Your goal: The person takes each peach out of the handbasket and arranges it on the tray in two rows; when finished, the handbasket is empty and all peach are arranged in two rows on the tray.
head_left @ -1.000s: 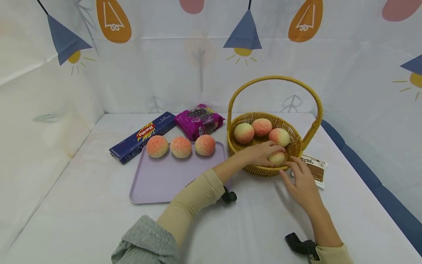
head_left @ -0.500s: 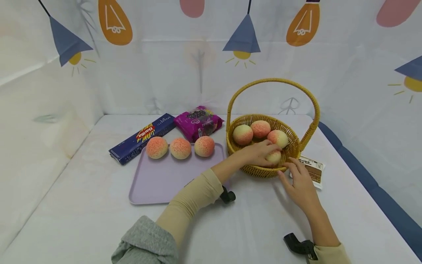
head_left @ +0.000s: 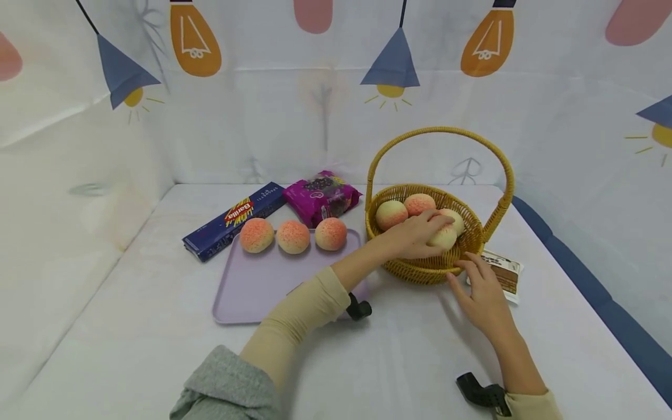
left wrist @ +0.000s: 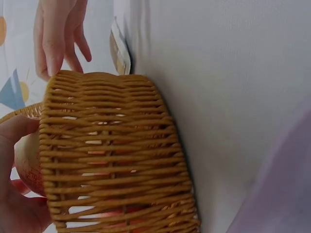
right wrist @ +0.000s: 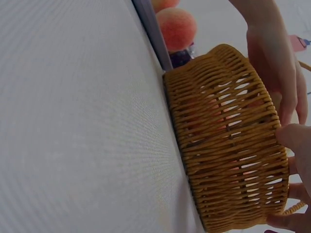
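Observation:
My left hand [head_left: 420, 234] reaches into the yellow wicker basket [head_left: 420, 275] and grips a pale peach [head_left: 443, 238], thumb and fingers around it. The left wrist view shows this peach [left wrist: 29, 162] at the basket's rim level, partly hidden by the weave. Other peaches lie in the basket: a cream one [head_left: 391, 216] at left, a pinker one [head_left: 420, 202] at the back, and one at right partly covered by the held peach. My right hand [head_left: 483, 297] touches the basket's front right rim with thumb and fingertips, its fingers loosely bent.
Three peaches [head_left: 293, 237] line the back of a lilac tray [head_left: 252, 291] left of the basket. Behind it lie a blue Barilla spaghetti box [head_left: 236, 220] and a purple packet [head_left: 321, 197]. A brown-and-white packet [head_left: 505, 274] sits right of the basket, whose tall handle [head_left: 441, 130] arches overhead.
My left hand has moved the gripped peach from the basket's front toward the back, up against the right-hand peach. The right hand stays at the rim. The head view has shifted slightly.

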`<act>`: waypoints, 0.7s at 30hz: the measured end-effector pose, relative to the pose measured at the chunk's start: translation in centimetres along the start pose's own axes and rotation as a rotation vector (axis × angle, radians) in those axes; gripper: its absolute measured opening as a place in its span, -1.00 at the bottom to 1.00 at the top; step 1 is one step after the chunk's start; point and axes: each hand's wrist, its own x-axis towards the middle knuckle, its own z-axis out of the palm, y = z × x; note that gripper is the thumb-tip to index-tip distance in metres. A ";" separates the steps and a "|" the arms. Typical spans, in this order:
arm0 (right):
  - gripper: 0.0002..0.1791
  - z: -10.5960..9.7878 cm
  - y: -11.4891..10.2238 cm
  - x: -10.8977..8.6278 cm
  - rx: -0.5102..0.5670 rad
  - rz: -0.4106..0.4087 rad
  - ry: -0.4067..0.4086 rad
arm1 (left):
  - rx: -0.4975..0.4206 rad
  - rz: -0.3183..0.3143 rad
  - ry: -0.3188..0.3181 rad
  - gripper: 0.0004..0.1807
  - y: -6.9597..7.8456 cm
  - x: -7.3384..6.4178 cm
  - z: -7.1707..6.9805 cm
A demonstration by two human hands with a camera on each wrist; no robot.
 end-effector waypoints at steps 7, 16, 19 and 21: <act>-0.59 0.0 0.0 0.0 0.013 -0.007 0.007 | 0.002 0.032 0.050 -0.33 -0.4 -0.8 -1.2; -0.58 0.0 0.1 0.0 0.017 -0.022 0.017 | -0.009 0.044 0.039 -0.31 -0.7 -1.5 -1.9; -0.61 0.0 0.1 0.1 0.014 -0.036 0.024 | -0.019 0.079 0.063 -0.33 -1.1 -1.8 -2.2; -0.61 0.0 0.1 0.1 0.016 -0.037 0.023 | -0.026 0.100 0.082 -0.35 -1.3 -2.0 -2.4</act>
